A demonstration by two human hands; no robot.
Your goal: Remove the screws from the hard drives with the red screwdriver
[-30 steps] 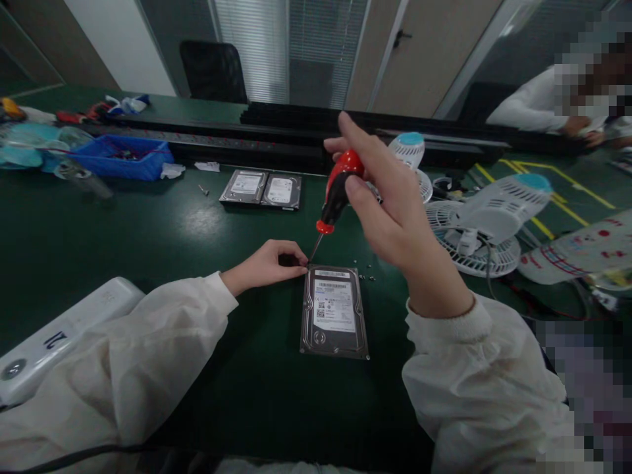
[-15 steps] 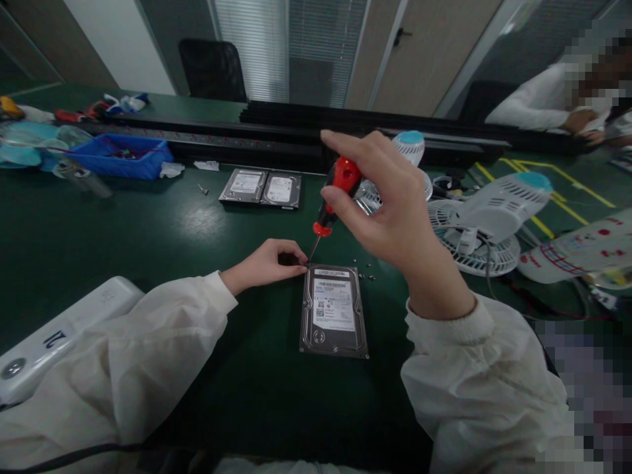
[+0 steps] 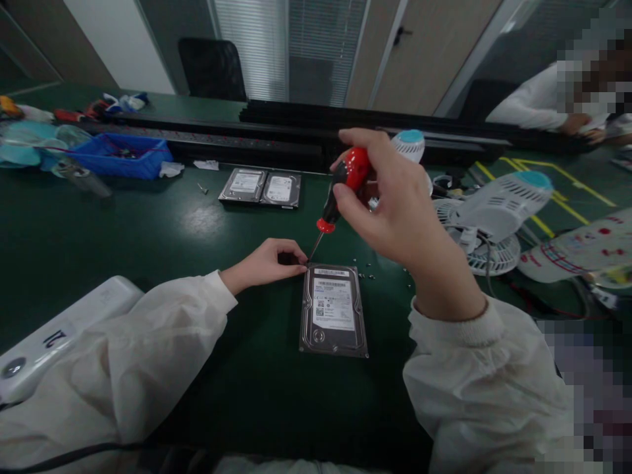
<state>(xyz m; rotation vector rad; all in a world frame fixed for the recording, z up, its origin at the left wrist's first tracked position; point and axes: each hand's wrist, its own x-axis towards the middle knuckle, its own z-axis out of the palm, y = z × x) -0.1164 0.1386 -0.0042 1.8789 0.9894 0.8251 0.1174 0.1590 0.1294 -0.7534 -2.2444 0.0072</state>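
A hard drive [image 3: 334,309] lies label side up on the green table in front of me. My right hand [image 3: 390,194] grips the red and black handle of a screwdriver [image 3: 340,187], which leans with its tip down at the drive's far left corner. At that same corner my left hand [image 3: 276,264] has thumb and fingers drawn together beside the tip. Whatever is between them is too small to make out. Several small screws [image 3: 363,276] are scattered just right of the drive's far end.
Two more hard drives [image 3: 260,188] lie side by side farther back. Behind stands a blue bin [image 3: 121,156], left of black rails. White fans [image 3: 494,217] and cables occupy the right; a white device marked 21 [image 3: 69,336] lies left. Another person's sleeve [image 3: 530,102] shows at far right.
My right hand and the screwdriver handle have shifted slightly right, and the handle leans more. The tip stays at the drive's corner. My left hand and the drive have not visibly moved.
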